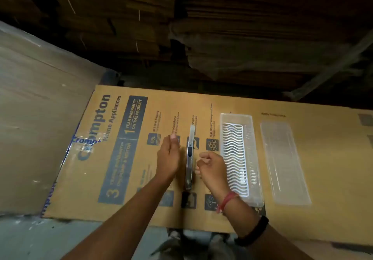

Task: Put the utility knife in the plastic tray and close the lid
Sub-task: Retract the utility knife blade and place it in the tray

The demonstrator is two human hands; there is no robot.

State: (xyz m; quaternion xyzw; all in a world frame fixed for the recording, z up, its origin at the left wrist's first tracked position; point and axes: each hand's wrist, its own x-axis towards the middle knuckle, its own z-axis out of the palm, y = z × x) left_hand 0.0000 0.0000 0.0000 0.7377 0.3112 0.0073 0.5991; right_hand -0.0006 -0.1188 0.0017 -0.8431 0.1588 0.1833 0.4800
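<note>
A silver utility knife (189, 156) with its blade out lies lengthwise on a flattened cardboard box (129, 179), between my two hands. My left hand (168, 158) hovers just left of it, fingers straight and together, holding nothing. My right hand (212, 168) is just right of the knife with fingers curled; whether it touches the handle is unclear. A clear plastic tray (255, 158) with a white wavy insert lies to the right of my right hand. Its separate clear lid (284, 162) lies flat further right.
Stacks of dark folded cardboard (222, 27) rise behind the box. A pale board (36, 108) leans at the left. Grey floor (40, 239) shows in front of the box's near edge.
</note>
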